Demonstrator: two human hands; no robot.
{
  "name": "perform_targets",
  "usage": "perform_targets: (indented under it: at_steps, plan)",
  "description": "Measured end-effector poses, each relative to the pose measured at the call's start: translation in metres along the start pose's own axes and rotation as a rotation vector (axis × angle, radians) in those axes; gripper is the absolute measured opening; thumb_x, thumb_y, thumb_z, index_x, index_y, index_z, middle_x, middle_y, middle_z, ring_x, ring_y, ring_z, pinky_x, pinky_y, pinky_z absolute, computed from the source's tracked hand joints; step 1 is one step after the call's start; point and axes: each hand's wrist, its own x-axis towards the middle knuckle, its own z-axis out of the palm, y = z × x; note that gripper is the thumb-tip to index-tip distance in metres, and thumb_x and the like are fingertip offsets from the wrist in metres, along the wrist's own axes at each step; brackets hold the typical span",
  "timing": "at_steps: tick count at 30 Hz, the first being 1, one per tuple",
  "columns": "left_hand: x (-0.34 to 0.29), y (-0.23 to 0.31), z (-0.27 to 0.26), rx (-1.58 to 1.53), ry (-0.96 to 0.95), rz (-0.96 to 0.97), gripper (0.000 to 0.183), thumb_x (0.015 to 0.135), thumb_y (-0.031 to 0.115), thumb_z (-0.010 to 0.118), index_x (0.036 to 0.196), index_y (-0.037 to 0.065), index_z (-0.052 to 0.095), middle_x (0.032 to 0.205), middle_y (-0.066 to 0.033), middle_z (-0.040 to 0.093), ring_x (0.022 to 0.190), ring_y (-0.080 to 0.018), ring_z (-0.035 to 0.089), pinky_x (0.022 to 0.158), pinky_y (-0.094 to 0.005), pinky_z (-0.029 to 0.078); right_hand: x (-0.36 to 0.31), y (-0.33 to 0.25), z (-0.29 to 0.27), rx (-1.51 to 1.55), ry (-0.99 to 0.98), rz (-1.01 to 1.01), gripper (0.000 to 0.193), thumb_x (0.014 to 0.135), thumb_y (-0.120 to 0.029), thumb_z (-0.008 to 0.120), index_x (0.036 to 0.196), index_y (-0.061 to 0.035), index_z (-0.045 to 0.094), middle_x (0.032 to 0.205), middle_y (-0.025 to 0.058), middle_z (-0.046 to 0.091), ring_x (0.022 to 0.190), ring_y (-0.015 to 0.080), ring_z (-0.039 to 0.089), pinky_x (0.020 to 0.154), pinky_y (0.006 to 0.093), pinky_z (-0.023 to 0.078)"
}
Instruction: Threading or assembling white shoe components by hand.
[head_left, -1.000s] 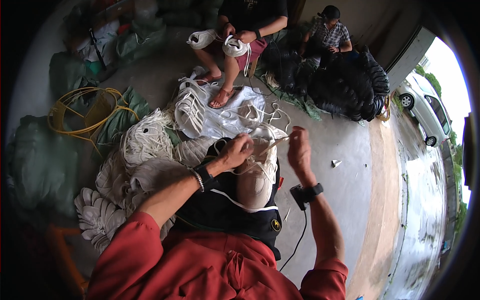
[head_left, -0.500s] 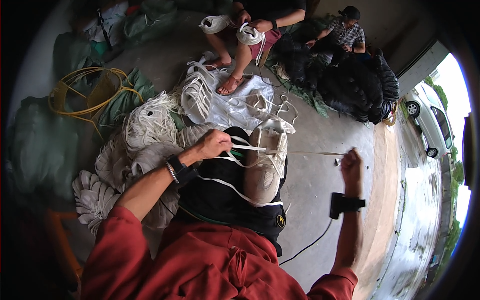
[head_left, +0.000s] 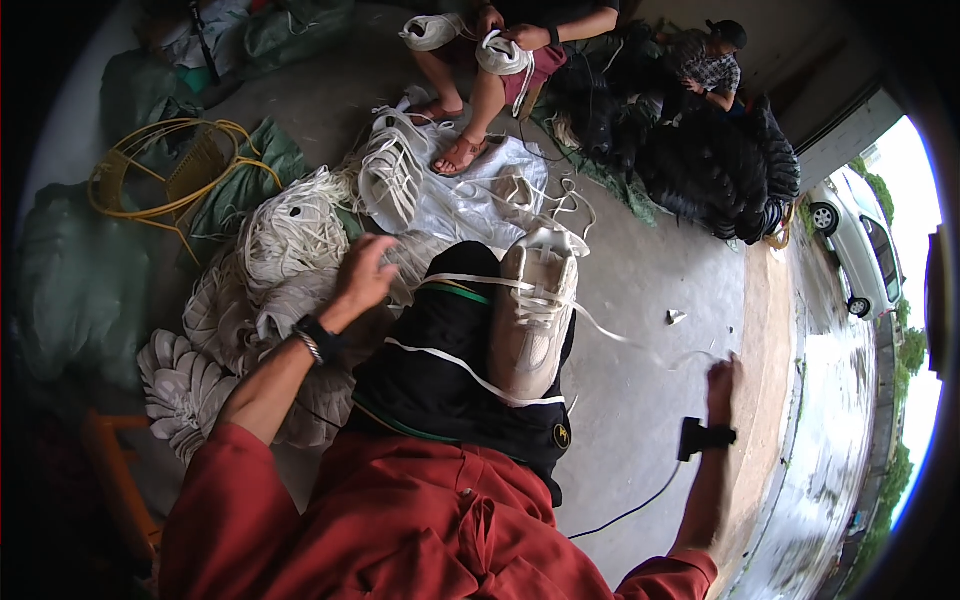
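A cream sneaker [head_left: 528, 345] rests on the black cloth [head_left: 430, 375] over my lap, its toe toward me. White shoelace [head_left: 596, 322] crosses its eyelets. One length runs left over the cloth, and another runs off to the right. My left hand [head_left: 366, 276] is raised left of the sneaker, beside the pile of pale uppers, with its fingers apart and nothing in them. My right hand [head_left: 724, 388] is far out to the right, smeared by motion. Its fingers look closed on the end of the right-hand lace, which hangs in a loose, blurred curve.
White laced uppers [head_left: 295, 235] heap up at left, near a yellow round frame [head_left: 180, 170] and green sacks [head_left: 85, 280]. Ahead sits a person holding white laced pieces [head_left: 505, 55]. Another person sits by a black pile [head_left: 715, 180]. A car [head_left: 858, 240] stands outside.
My left hand has let go of the lace and moved up and left, fingers opening. My right hand has swung farther right and down; its lace has gone from taut to slack.
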Motion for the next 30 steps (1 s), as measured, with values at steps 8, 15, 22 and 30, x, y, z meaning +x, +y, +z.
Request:
perform_targets:
  at_steps: [8,15,22,30]
  plan:
    - [0.021,0.138,0.069,-0.277,-0.227,0.409,0.013,0.069,0.004,0.062,0.081,0.003,0.058,0.079,-0.0106,0.051,0.079,-0.0295,0.054,0.068,-0.0373,0.044,-0.148,0.001,0.265,-0.690,-0.804,-0.244,0.023,0.077,-0.002,0.059,0.100,-0.0039,0.059,0.062,0.0016,0.054,0.053,0.0080,0.047,0.049,0.0239,0.039]
    - [0.028,0.125,0.088,-0.400,-0.211,0.192,0.008,0.071,0.002,0.059,0.073,0.001,0.052,0.068,-0.0099,0.051,0.064,-0.0257,0.054,0.058,-0.0336,0.042,-0.153,-0.006,0.293,-0.886,-0.788,-0.667,0.010,0.076,-0.006,0.056,0.086,-0.0056,0.058,0.071,0.0138,0.059,0.064,0.0288,0.060,0.056,0.0368,0.047]
    - [0.024,0.155,0.070,-0.336,-0.193,0.206,0.012,0.071,0.003,0.058,0.082,0.003,0.052,0.064,-0.0103,0.054,0.058,-0.0282,0.056,0.053,-0.0364,0.043,-0.133,-0.002,0.291,-0.734,-0.919,-0.267,0.011,0.080,-0.009,0.052,0.085,-0.0002,0.055,0.071,0.0144,0.059,0.065,0.0272,0.060,0.060,0.0348,0.047]
    - [0.023,0.164,0.093,-0.218,-0.235,0.148,0.010,0.072,0.012,0.059,0.072,0.003,0.057,0.065,-0.0159,0.059,0.065,-0.0358,0.059,0.054,-0.0412,0.045,-0.143,-0.011,0.289,-0.591,-0.826,-0.081,0.009,0.079,-0.007,0.055,0.085,-0.0003,0.055,0.070,0.0132,0.059,0.060,0.0219,0.058,0.055,0.0321,0.046]
